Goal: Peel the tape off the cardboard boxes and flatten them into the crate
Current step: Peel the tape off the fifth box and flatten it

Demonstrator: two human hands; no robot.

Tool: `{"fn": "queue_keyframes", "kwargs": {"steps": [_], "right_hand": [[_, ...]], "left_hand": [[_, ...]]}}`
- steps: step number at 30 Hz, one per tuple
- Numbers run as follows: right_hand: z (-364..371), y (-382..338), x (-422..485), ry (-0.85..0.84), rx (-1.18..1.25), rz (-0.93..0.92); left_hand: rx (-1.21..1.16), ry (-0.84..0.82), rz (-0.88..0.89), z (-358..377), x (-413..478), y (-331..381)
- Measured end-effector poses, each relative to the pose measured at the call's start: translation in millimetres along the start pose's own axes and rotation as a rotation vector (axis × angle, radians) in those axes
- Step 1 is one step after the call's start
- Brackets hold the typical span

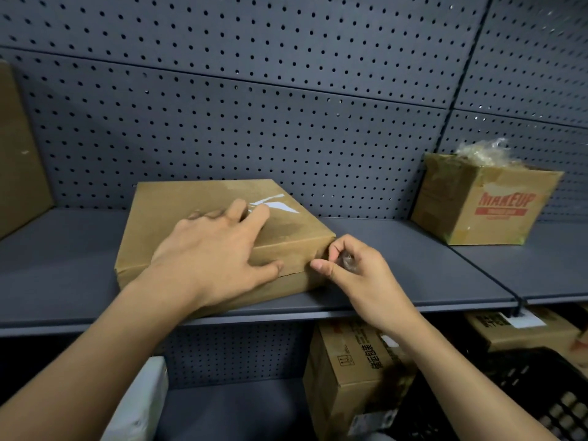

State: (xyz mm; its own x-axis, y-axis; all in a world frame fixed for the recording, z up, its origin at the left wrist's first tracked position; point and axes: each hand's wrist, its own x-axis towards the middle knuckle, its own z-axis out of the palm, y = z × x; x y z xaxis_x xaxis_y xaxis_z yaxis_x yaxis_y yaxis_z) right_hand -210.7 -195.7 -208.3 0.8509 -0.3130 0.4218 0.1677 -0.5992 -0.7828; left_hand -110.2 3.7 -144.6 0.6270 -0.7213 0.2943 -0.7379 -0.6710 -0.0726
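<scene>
Box (165,214): flat, closed, mid-shelf (397,259).
Tape (346,260): clear, bunched at the box's near-right corner and pinched by the right hand (359,278), the nearer one. A glossy stretch lies farther back on the top.
Left hand (216,246): fingers spread flat, pressing on the top.
Crate (541,393): below, right.
Second box (477,205): far right.
Pegboard (286,106): behind.

Head view, close, forward-down onto shelf (397,272)

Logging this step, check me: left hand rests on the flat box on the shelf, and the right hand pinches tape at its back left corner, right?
Wrong corner. Head view: the right hand pinches tape at the front right corner of the flat box; the rest holds.
</scene>
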Motion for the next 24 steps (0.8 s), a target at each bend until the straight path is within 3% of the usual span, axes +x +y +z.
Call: {"fn": "queue_keyframes", "kwargs": {"steps": [8,12,15,18,24], "right_hand": [[-6,3,-7,-0.137,-0.025,-0.056],[-12,6,-12,-0.079,0.048,-0.052],[-14,8,-10,-0.035,0.335,0.036],[-30,13,-4,0.155,0.583,0.123],[-41,14,2,0.232,0.391,0.197]], "left_hand": [[-0.058,0.022,0.002,4,2,-11],[-0.090,0.015,-0.003,4,2,-16],[-0.088,0.019,0.005,4,2,-18],[-0.089,0.012,-0.013,4,-1,-22],[-0.067,0.002,0.003,4,-3,-26]]}}
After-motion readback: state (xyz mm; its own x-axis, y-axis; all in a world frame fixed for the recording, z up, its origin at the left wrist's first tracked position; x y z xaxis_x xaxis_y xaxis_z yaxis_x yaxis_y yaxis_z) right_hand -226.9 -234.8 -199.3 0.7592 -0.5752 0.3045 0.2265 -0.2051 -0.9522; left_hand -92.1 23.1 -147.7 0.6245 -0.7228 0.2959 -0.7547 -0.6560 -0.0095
